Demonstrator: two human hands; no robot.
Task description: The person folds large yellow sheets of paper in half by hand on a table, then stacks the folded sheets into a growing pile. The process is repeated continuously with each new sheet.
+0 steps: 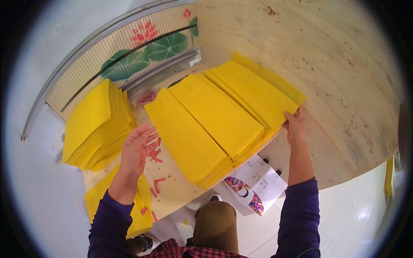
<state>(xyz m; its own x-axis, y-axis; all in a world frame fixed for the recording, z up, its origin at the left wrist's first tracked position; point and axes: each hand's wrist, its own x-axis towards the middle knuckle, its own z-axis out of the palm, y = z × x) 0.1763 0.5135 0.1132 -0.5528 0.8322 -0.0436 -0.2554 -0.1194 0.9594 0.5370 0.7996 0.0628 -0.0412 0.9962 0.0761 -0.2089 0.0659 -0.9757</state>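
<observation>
Several piles of flat yellow folded sheets, cloth-like or paper, lie side by side on a pale wooden table; the middle pile (219, 114) and the left pile (187, 137) overlap. My right hand (296, 124) pinches the near corner of the top sheet (258, 84) on the right-hand pile, with the thumb above and the other fingers partly hidden beneath. Above the table, left of these piles, my left hand (140, 144) is raised with nothing in it, palm turned inward and fingers loosely apart. Small red strips (155, 157) are scattered just below it.
A tall yellow stack (97, 124) stands at the far left, with more yellow sheets (140, 206) at the near left. A clear plastic bag (144, 96) sits behind. A wooden panel (309, 56) rises at the right. Below the table edge lies a white printed bag (258, 180).
</observation>
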